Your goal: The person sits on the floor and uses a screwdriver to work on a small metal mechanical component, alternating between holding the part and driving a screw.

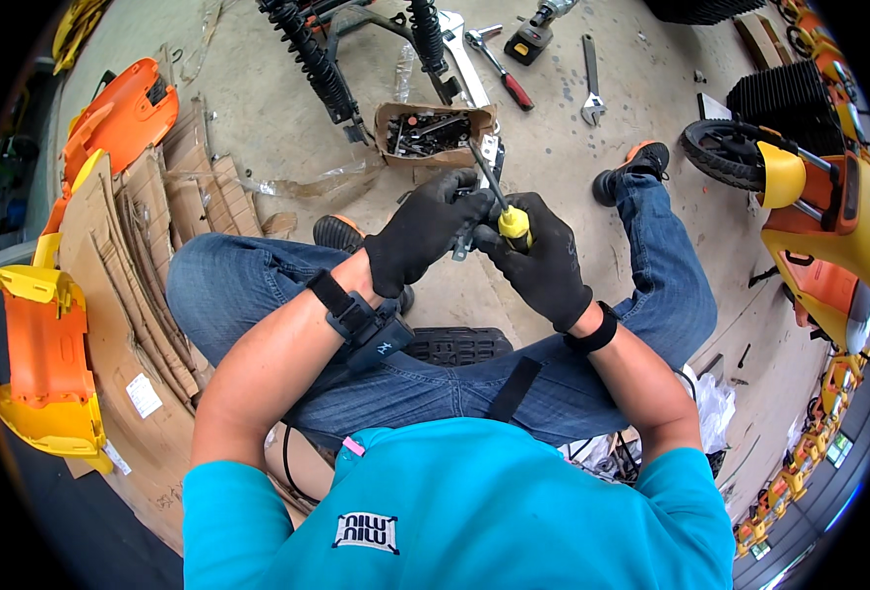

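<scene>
Both my hands wear black gloves and meet in front of me, between my knees. My left hand (423, 231) is closed around a narrow silver metal piece (489, 155) with holes in it; its exact kind I cannot make out. In my right hand (543, 265) is a screwdriver (514, 223) with a yellow and black handle, its shaft slanting up and left across the metal piece. Where the tip ends is hard to tell. Just beyond the hands stands an open cardboard box (386, 147) full of dark bolts and small hardware.
Beyond the box are a vehicle frame with black coil shock absorbers (312, 64), a large silver wrench (466, 64), a red-handled ratchet (504, 74), a cordless drill (533, 39) and an adjustable wrench (592, 88). Flattened cardboard (125, 285) and orange-yellow panels (41, 344) lie left; a yellow-orange vehicle (818, 211) stands right.
</scene>
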Demonstrator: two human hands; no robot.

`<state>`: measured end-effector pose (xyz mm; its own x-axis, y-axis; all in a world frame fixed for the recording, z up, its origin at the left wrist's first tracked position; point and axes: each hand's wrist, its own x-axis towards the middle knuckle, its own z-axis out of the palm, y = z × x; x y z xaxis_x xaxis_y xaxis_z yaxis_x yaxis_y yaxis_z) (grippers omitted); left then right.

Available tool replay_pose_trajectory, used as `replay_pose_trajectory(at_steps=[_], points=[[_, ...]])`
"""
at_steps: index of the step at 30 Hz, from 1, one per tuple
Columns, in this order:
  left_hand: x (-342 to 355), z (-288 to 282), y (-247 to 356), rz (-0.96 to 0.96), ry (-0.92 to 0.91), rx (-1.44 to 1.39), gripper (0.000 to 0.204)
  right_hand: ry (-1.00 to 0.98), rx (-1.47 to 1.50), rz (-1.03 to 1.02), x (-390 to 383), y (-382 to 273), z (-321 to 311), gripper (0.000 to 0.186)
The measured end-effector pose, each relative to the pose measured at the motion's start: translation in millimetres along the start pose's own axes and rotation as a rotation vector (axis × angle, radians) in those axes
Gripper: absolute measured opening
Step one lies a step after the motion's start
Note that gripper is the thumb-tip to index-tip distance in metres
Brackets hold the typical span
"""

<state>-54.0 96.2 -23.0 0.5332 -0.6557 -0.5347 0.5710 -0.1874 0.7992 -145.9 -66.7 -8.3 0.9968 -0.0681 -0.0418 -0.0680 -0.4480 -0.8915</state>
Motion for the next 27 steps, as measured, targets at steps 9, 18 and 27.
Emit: replay_pose_trajectory(at_steps=[9,18,27], points=[[2,1,-11,0.031,-0.029,-0.06,0.04,-0.064,0.095,0.162,2,2,-4,0.026],[-2,6,-9,0.054,0.044,0.062,0.035,-0.038,-0.084,-0.057,2,10,-4,0.025],[-6,4,-5,0.058,-0.033,0.051,0.036,-0.12,-0.121,0.006,6,5,-13,0.026]])
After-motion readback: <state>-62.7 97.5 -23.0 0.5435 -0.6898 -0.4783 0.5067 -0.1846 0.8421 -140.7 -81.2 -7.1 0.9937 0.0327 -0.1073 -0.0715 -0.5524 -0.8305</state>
